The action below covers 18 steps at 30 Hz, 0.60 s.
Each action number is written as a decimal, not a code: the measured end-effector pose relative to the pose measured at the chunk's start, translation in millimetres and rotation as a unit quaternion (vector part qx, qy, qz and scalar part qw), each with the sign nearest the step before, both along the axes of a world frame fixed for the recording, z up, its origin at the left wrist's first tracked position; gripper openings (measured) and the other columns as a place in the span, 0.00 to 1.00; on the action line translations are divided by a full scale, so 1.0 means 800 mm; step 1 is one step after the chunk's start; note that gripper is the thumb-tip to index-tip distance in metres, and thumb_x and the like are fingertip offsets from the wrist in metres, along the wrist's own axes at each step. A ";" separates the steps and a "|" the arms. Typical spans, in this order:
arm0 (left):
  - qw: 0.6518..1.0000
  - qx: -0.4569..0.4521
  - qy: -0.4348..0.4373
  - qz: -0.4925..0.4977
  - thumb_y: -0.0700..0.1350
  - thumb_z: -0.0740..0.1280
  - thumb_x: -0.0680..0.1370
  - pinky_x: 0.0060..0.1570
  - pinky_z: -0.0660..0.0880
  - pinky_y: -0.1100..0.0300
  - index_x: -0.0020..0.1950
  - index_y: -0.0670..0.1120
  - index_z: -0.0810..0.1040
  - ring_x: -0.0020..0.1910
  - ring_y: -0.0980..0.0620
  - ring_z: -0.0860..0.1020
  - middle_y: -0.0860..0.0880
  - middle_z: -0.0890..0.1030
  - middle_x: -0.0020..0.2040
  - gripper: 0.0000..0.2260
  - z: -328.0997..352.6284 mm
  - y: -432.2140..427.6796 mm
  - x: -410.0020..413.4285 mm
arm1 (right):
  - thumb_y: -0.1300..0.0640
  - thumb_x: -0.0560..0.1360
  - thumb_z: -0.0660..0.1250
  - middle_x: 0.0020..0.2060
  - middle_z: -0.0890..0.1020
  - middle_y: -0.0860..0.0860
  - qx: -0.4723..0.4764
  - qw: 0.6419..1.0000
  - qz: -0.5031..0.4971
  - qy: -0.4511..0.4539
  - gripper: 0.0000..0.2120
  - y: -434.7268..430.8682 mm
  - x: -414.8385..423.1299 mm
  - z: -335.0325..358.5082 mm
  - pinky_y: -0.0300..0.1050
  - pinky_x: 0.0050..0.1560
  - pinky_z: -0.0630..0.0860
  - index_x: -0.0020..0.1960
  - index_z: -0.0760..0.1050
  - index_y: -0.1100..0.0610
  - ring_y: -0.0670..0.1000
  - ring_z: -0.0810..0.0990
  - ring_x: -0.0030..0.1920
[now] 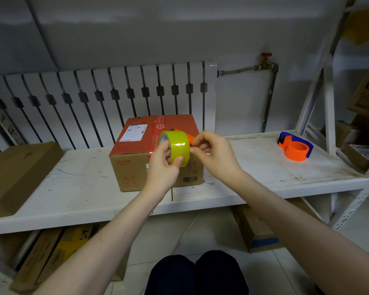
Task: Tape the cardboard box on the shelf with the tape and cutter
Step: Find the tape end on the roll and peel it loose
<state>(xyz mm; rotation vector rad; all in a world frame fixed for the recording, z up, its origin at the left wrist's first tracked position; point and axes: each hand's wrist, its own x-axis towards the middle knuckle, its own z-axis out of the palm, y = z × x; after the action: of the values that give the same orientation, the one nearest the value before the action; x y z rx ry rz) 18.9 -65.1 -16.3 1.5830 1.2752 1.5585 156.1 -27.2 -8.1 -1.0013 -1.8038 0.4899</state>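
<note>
We are early in the job. Our left hand (pixel 165 165) has its grip closed around the tape (pixel 178 149), thumb on the outer face and fingers through the core, holding the roll up in front of the box (pixel 156 152). Our right hand (pixel 213 154) has its fingertips pressed together at the roll's right rim, apparently picking for the loose end; we cannot tell whether any tape is pinched yet. No strip looks pulled out. The box sits mid-shelf, near the front edge of the shelf (pixel 254 167), flaps down, and we see no fresh tape across its top seam. The cutter (pixel 295 149) lies untouched and empty toward the shelf's right end, well apart from the box. Left to do, we judge: free the end, probably load the cutter, tape the seam, cut.
</note>
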 end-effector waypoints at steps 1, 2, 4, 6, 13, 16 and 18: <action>1.000 -0.003 -0.003 0.006 0.32 0.65 0.75 0.50 0.75 0.70 0.56 0.48 0.73 0.52 0.57 0.78 0.51 0.80 0.52 0.15 0.000 0.001 -0.001 | 0.61 0.72 0.71 0.41 0.80 0.50 0.008 1.000 0.001 0.010 0.06 0.001 0.003 0.000 0.37 0.44 0.78 0.48 0.78 0.56 0.47 0.78 0.41; 1.000 -0.005 -0.002 0.009 0.32 0.65 0.75 0.50 0.75 0.70 0.57 0.48 0.73 0.52 0.56 0.78 0.50 0.79 0.53 0.15 0.000 0.001 -0.001 | 0.61 0.72 0.71 0.43 0.80 0.51 0.023 1.000 0.002 0.012 0.08 0.001 0.005 0.001 0.37 0.46 0.79 0.51 0.79 0.56 0.48 0.79 0.42; 1.000 -0.005 0.009 0.007 0.32 0.65 0.75 0.50 0.75 0.71 0.57 0.47 0.73 0.52 0.57 0.78 0.50 0.79 0.52 0.15 0.001 0.000 -0.001 | 0.60 0.71 0.72 0.43 0.81 0.49 0.050 0.999 0.006 -0.006 0.09 0.003 0.008 0.002 0.39 0.49 0.79 0.52 0.81 0.56 0.47 0.80 0.44; 1.000 0.001 0.022 0.002 0.32 0.65 0.75 0.48 0.75 0.73 0.55 0.47 0.73 0.50 0.60 0.77 0.51 0.79 0.51 0.14 0.003 -0.001 0.000 | 0.57 0.71 0.72 0.43 0.82 0.49 0.064 0.997 -0.006 -0.032 0.08 0.005 0.007 0.002 0.43 0.48 0.80 0.50 0.82 0.55 0.46 0.80 0.43; 0.999 0.004 0.035 -0.008 0.32 0.65 0.74 0.55 0.75 0.62 0.53 0.47 0.74 0.51 0.57 0.78 0.51 0.79 0.49 0.13 0.000 -0.003 0.003 | 0.54 0.75 0.67 0.42 0.83 0.47 0.141 0.977 -0.098 -0.126 0.05 0.000 0.004 -0.001 0.47 0.38 0.77 0.45 0.81 0.52 0.48 0.79 0.41; 1.000 -0.001 0.018 -0.019 0.31 0.65 0.74 0.52 0.76 0.66 0.52 0.47 0.74 0.47 0.63 0.78 0.54 0.79 0.47 0.13 -0.001 -0.003 0.005 | 0.56 0.75 0.64 0.42 0.81 0.50 0.163 0.962 -0.132 -0.175 0.05 -0.002 -0.001 -0.005 0.45 0.34 0.72 0.45 0.78 0.55 0.54 0.79 0.39; 0.999 -0.011 0.013 -0.035 0.31 0.66 0.73 0.53 0.76 0.65 0.52 0.45 0.74 0.48 0.61 0.79 0.49 0.80 0.49 0.12 -0.005 -0.001 0.004 | 0.57 0.77 0.60 0.46 0.80 0.52 0.142 0.957 -0.139 -0.213 0.06 -0.003 -0.005 -0.008 0.44 0.35 0.67 0.48 0.75 0.56 0.56 0.78 0.41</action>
<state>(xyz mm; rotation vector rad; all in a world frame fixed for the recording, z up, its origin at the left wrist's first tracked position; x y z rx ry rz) 22.3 -65.8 -20.6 1.6217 1.2313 1.4816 152.2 -29.6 -14.2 -1.1932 -1.9907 -0.1725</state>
